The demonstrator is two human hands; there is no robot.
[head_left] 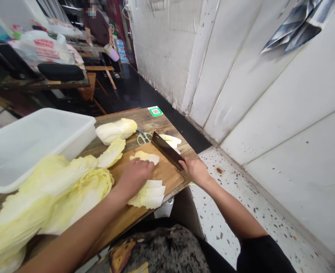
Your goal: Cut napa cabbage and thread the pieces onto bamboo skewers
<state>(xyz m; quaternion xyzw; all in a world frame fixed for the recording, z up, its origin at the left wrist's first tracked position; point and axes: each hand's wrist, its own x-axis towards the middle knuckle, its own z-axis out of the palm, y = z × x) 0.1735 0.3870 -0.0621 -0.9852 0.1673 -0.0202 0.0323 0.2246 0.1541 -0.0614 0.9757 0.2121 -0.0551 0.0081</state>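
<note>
My left hand (135,175) lies palm down on napa cabbage leaves (149,194) on a wooden cutting board (167,175), its fingers curled over the leaves near a leaf tip (144,156). My right hand (195,170) grips the handle of a dark cleaver (166,149), whose blade is raised and tilted over the far side of the board. Cut cabbage pieces (171,140) lie beyond the blade.
A big pile of cabbage leaves (50,193) fills the left of the wooden table (144,117). A white plastic tub (33,144), a cabbage half (116,130) and scissors (143,137) stand behind. A white wall runs on the right; a person stands far back.
</note>
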